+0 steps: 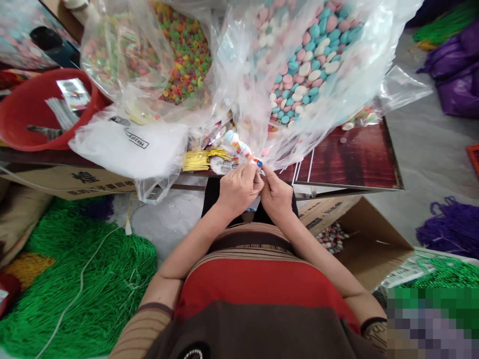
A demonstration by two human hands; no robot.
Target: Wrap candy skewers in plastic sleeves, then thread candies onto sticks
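Observation:
My left hand (pixel 241 185) is closed, its fingertips pinched at the near end of a candy skewer (pixel 242 147). Pale marshmallow-like pieces and small coloured rings run along the skewer, which points away and to the left. A small blue and red piece (pixel 258 162) shows at its near end, between my hands. My right hand (pixel 277 193) is closed too, with thumb and fingers pinching at that same end. Just left of the skewer lies a bundle of yellow twist ties (pixel 202 158). White sticks (pixel 297 170) lie to the right of my right hand.
A big clear bag of pink, blue and white candies (pixel 299 92) covers the table's back. Left of it are a bag of coloured rings (pixel 187 55), a white plastic bag (pixel 130 144) and a red basin (pixel 33 112). An open cardboard box (pixel 374 239) stands below right.

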